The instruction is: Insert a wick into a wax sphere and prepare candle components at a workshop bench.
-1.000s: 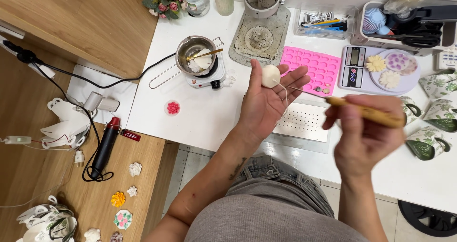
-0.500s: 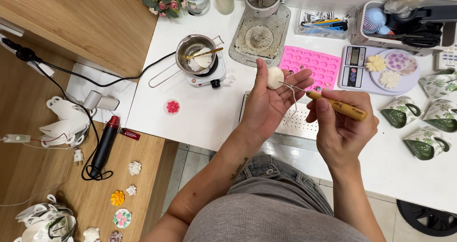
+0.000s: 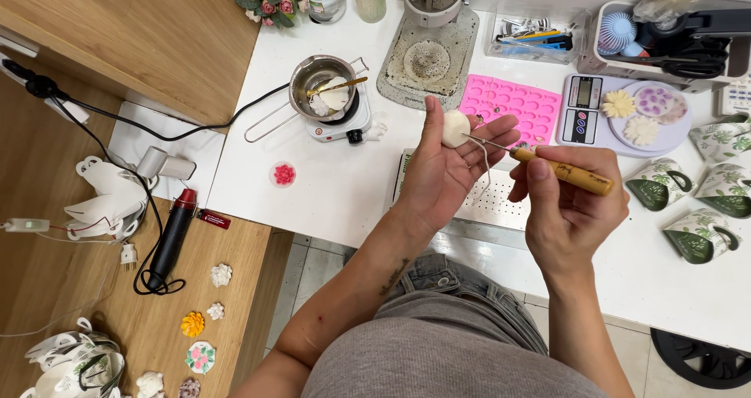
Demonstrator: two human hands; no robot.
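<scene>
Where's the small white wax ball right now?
Head view, centre: the white wax ball sits at the left hand's fingertips, beside the pink mould, touched by the needle tool.

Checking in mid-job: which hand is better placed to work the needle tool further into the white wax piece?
Right, probably. The right hand grips the wooden-handled needle tool, whose tip already meets the white wax piece. The left hand is occupied, cradling that piece and a thin wick across its fingers.
</scene>
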